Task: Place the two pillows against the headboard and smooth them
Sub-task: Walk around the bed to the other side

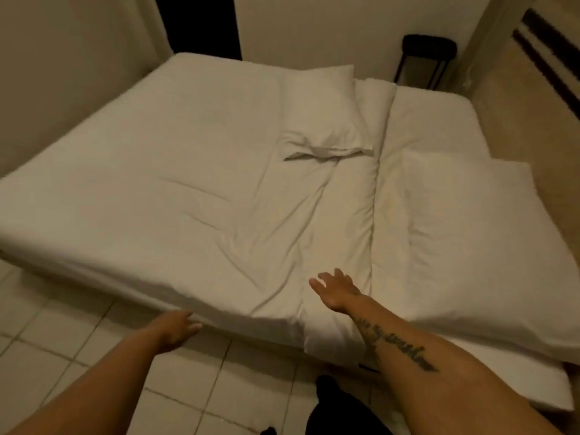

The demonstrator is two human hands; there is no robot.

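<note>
Both hands were open and empty: the left hand (177, 328) at the bed's (125, 183) near edge, the right hand (337, 291) hovering over the rumpled duvet (266, 230). One white pillow (470, 246) lay just right of the right hand; another pillow (320, 117) lay well beyond both hands. No headboard showed. They looked soft, light and floppy, best gripped by opposite edges.

arms bare, no sleeves | right forearm (405, 350): dark script tattoo, blurry, prob. lettering
</note>
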